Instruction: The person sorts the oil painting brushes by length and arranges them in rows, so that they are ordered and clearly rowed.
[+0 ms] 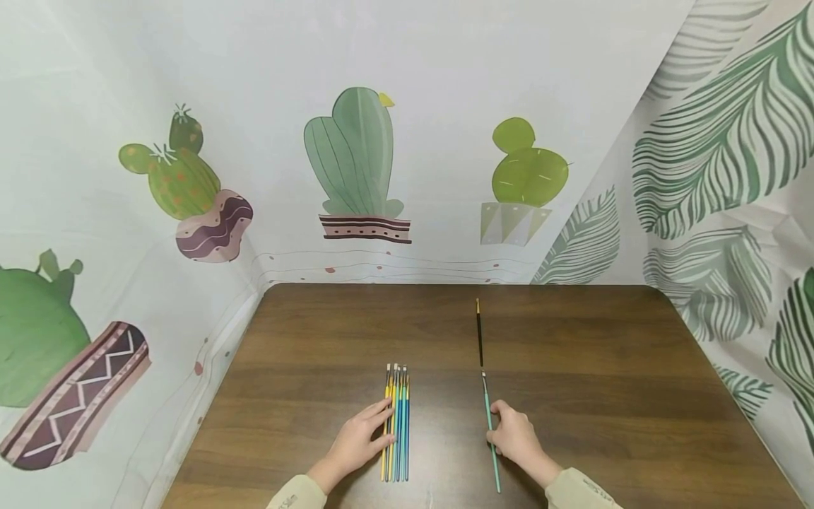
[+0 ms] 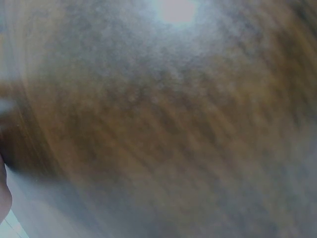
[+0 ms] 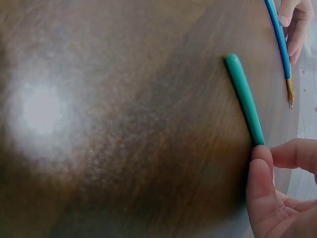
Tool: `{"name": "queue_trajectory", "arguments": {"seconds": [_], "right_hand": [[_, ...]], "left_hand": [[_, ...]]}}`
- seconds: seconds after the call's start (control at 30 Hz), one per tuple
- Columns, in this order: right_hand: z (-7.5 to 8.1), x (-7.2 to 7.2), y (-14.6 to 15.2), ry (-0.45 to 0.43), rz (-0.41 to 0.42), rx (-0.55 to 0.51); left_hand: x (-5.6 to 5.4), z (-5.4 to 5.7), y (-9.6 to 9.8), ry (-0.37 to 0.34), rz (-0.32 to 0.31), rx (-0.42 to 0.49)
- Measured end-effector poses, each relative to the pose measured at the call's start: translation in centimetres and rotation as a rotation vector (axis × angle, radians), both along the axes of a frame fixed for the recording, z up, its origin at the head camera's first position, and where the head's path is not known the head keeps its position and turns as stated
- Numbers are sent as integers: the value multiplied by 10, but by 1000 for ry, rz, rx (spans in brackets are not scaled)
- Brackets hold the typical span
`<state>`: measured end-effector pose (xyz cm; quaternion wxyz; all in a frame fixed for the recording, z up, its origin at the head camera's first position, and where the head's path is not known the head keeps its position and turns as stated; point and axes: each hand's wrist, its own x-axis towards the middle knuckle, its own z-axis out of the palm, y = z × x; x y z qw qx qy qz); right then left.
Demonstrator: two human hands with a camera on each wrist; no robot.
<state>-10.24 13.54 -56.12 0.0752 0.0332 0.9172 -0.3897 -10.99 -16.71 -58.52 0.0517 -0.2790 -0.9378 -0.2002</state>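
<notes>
My right hand [image 1: 516, 435] pinches a green paintbrush [image 1: 490, 417] by its handle, thumb and fingers at its right side, bristles pointing away from me. Close up in the right wrist view, the fingertips [image 3: 261, 178] meet on the green handle [image 3: 245, 96]. To the left, several paintbrushes with yellow, blue and green handles [image 1: 400, 438] lie side by side in a row, bristle ends away from me. The relaxed fingers of my left hand [image 1: 359, 438] rest over the yellow handles at the row's left edge. Only a sliver of that hand enters the left wrist view.
A dark-handled paintbrush [image 1: 480, 339] lies farther back, lined up beyond the green one's tip. The brown wooden table [image 1: 305, 332] has rounded back corners. Behind it hangs a white cloth [image 1: 445, 141] printed with cacti; leaf-patterned cloth covers the right side.
</notes>
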Motion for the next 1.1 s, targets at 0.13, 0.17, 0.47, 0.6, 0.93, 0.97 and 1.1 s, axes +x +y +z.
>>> {"name": "queue_trajectory", "arguments": {"seconds": [0.13,0.17,0.47,0.6,0.93,0.97,1.1], "right_hand": [[-1,-1,3,-15,-2,-11],[-1,-1,3,-20,-5,-15],[-2,-3,10,-25,3,-56],[3,-10,8,-25,6,-103],[24,-31,-35,-108,-6,-469],[24,-31,-42,-132,-1,-510],[18,-28,-69,-216,34,-608]], "left_hand": [[0,-1,0,-8,4,-7],[0,-1,0,-11,5,-9],[1,2,0,-37,10,-8],[1,2,0,-54,15,-8],[1,2,-1,-73,22,-18],[1,2,-1,-75,23,-19],[1,2,0,-78,23,-25]]}}
